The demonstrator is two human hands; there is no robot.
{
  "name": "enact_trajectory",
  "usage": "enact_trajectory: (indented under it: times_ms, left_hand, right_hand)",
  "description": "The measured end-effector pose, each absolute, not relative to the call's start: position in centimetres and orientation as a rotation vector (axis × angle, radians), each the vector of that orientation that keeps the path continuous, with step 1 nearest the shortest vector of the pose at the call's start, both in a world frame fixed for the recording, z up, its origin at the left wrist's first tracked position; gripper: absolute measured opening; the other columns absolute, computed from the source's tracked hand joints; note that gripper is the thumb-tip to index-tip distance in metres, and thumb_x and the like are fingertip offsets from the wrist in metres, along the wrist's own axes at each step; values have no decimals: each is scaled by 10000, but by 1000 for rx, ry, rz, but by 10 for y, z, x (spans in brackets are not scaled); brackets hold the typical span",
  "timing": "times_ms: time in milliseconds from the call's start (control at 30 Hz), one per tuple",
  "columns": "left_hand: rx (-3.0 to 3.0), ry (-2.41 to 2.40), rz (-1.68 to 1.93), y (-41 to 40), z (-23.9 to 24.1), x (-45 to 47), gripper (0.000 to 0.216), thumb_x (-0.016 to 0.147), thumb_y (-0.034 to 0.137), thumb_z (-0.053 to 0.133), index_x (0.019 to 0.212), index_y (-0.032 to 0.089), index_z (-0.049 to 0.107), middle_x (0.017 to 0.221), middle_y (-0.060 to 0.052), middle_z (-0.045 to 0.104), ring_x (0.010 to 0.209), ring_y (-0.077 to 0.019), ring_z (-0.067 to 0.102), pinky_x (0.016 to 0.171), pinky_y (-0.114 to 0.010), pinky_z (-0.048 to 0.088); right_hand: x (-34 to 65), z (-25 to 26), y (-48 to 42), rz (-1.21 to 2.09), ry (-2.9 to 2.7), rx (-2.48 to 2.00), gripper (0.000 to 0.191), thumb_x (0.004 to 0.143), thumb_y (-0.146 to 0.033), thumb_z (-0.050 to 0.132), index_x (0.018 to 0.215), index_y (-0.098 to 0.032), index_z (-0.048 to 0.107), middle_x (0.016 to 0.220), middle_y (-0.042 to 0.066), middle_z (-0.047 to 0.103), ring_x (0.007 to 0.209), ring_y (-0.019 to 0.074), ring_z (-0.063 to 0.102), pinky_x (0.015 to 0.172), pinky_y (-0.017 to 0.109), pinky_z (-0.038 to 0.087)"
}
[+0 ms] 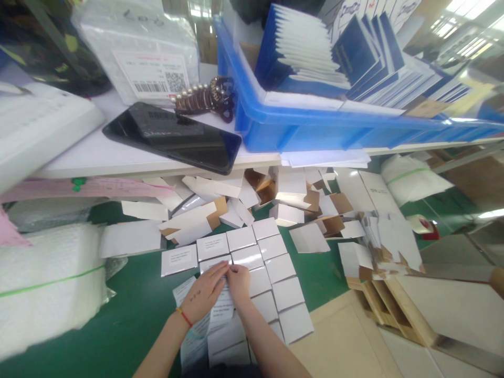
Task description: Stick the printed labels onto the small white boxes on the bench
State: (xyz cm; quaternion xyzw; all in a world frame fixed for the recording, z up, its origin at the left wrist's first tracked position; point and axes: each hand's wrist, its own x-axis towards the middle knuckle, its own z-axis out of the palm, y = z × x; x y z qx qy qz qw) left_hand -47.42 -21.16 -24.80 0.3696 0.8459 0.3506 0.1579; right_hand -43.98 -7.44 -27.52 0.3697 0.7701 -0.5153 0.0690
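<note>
Both hands, left hand [205,295] and right hand [238,281], meet with fingertips pinching a white label sheet [222,307] on the green table [129,315]. It lies among rows of flat white boxes [271,273]. Loose folded cartons [291,202] crowd behind; a phone [173,137] and a blue bin [315,126] sit on the shelf above.

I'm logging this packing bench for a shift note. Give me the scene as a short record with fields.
Surface: green mat
Left hand: left hand, red cord at wrist, fingertips on the white boxes
Right hand: right hand, touching the same spot beside the left
Under hands: flat white boxes laid in rows, some with printed labels
Behind rows: loose pile of folded cartons, brown inside
Shelf above: black phone, hair claw, blue bin of blue booklets
Left edge: banded white bundle
Grip: neither hand clearly closed on anything
</note>
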Motion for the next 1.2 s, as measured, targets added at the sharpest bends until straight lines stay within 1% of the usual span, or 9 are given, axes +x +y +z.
enact_trajectory:
  times_ms: [200,300,400,500,567,667,800,1067,1200]
  left_hand:
    - [1081,2428,951,-216,-250,-472,465,998,287,340,1402,142,517,1471,-103,453,1358,-182,446,1158,-395,374]
    - [1068,2468,900,-225,-251,-469,485,1011,313,310,1417,124,496,1467,-108,457,1361,-184,443,1159,-404,369]
    - [1051,2523,846,-236,-252,-467,503,1022,324,262,1418,116,493,1453,-94,476,1353,-186,453,1161,-420,373]
    - [997,2568,801,-243,-253,-468,525,1025,339,224,1413,110,495,1441,-80,491,1348,-200,459,1160,-460,379]
    - [959,2565,767,-243,-252,-470,539,1023,344,205,1415,111,492,1439,-76,492,1350,-209,457,1164,-491,372]
    - [905,2543,723,-242,-249,-473,554,1018,343,182,1413,115,496,1427,-73,506,1341,-204,467,1182,-509,341]
    - [940,2553,690,-240,-245,-475,534,1019,335,200,1395,134,521,1414,-74,521,1331,-210,477,1185,-523,329]
    - [1288,2330,638,-225,-249,-463,520,1041,377,196,1424,203,502,1519,5,382,1452,-166,285,1218,-403,291]
    - [1191,2471,711,-248,-264,-455,561,1020,416,215,1396,137,524,1503,-38,406,1429,-194,333,1197,-431,315]
  right_hand:
    - [-440,-277,-74,-1545,2320,1096,322,682,-432,424,493,-171,413,508,-6,335,579,117,311,555,295,206]
    - [-441,-277,-73,-1533,2326,1101,367,695,-455,463,479,-176,360,506,-15,275,567,108,273,549,295,191]
    - [-441,-276,-72,-1555,2292,1098,423,700,-505,524,482,-177,368,510,-21,279,557,100,264,536,286,198]
    - [-437,-277,-70,-1675,2175,1069,372,668,-485,596,523,-167,470,525,-19,382,547,99,330,518,266,230]
    - [-429,-278,-69,-1867,1955,1010,299,620,-431,654,643,-134,634,604,13,551,584,127,468,541,254,326]
    - [-409,-277,-66,-2038,1690,891,369,591,-355,701,863,-111,758,804,76,704,706,189,611,662,296,460]
    - [-371,-273,-64,-1935,1661,722,317,541,-312,782,789,-114,775,796,74,713,727,194,618,671,293,471]
    - [-312,-270,-82,-2093,1582,521,443,574,-408,842,937,-161,782,960,98,733,856,237,666,799,358,516]
    - [-296,-270,-97,-2118,1584,546,500,542,-429,865,962,-173,779,972,108,733,903,275,679,853,412,512]
